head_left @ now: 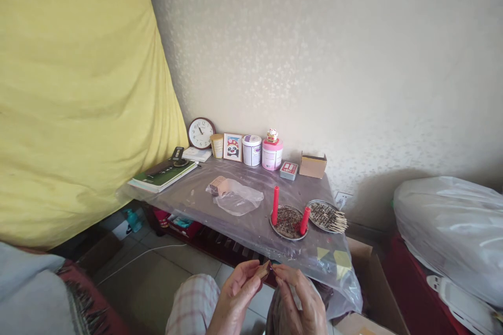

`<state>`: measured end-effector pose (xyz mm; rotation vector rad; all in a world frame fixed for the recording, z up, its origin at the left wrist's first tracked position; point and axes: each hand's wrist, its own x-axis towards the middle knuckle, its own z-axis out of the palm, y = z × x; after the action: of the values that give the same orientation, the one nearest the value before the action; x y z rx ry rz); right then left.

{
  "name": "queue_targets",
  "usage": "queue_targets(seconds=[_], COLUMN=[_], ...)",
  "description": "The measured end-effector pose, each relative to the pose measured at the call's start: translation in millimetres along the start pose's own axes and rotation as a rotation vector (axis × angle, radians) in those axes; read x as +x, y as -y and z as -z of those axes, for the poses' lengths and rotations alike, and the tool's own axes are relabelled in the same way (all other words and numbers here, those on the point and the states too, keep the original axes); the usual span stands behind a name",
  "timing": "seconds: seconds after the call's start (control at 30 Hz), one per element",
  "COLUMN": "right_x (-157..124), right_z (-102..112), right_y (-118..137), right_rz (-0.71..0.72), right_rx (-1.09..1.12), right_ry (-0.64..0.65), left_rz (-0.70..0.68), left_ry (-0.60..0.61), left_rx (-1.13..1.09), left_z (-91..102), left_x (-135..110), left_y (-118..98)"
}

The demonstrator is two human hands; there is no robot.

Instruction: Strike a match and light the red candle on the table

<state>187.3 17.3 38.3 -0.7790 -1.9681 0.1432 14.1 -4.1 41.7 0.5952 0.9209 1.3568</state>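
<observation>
My left hand (pixel 239 293) is closed around a small brown matchbox (pixel 264 271), held above my lap just off the near table edge. Beside the box's right end, the fingertips of my right hand (pixel 296 293) are pinched together; what they hold is too small and hidden to make out. Beyond my hands, a round metal plate (pixel 290 237) with dark speckled residue carries two red candles, one standing candle (pixel 275 204) and one shorter, tilted candle (pixel 305 219). I see no flame on either. Another metal plate (pixel 320 212) holds several pale matchsticks (pixel 338 222) at its right side.
A plastic sheet covers the low table (pixel 176 204). On it lie a brown block (pixel 219 185) in clear wrap, books (pixel 163 177), a clock (pixel 201 133), tubs (pixel 252 150), a tin (pixel 288 170) and a cardboard box (pixel 313 165). A bagged bundle (pixel 448 230) stands right.
</observation>
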Motion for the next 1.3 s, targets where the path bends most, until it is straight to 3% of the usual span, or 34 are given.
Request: queue_targets(seconds=[0.3, 0.57, 0.8, 0.93, 1.03, 1.13, 1.23, 1.3], right_x=[2, 19, 20, 22, 22, 20, 16, 13], right_z=[-1, 2, -7, 1, 6, -5, -23, -28], right_y=[2, 17, 10, 14, 19, 3, -28, -42], right_rz=[-0.019, -0.092, -0.101, -0.130, -0.063, -0.025, -0.199, -0.335], right_rx=[0.020, -0.022, -0.007, -0.044, 0.007, -0.026, -0.140, -0.091], right_ry=[-0.062, -0.214, -0.196, -0.264, -0.225, -0.105, -0.251, -0.322], left_rz=[-0.001, -0.022, -0.036, -0.040, -0.057, -0.082, -0.085, -0.069], left_ry=[0.005, 0.019, -0.005, -0.018, -0.026, -0.007, -0.016, -0.039], left_rx=[-0.017, -0.039, -0.039, -0.039, -0.060, -0.050, -0.027, -0.025], left_z=[1.7, -10.4, -15.4, -12.0, -11.9, -13.2, -13.0, -12.3], left_x=[1, -4, -5, -1, 1, 2, 2, 2], left_y=[4, -13, -21, -19, -18, -19, -19, -19])
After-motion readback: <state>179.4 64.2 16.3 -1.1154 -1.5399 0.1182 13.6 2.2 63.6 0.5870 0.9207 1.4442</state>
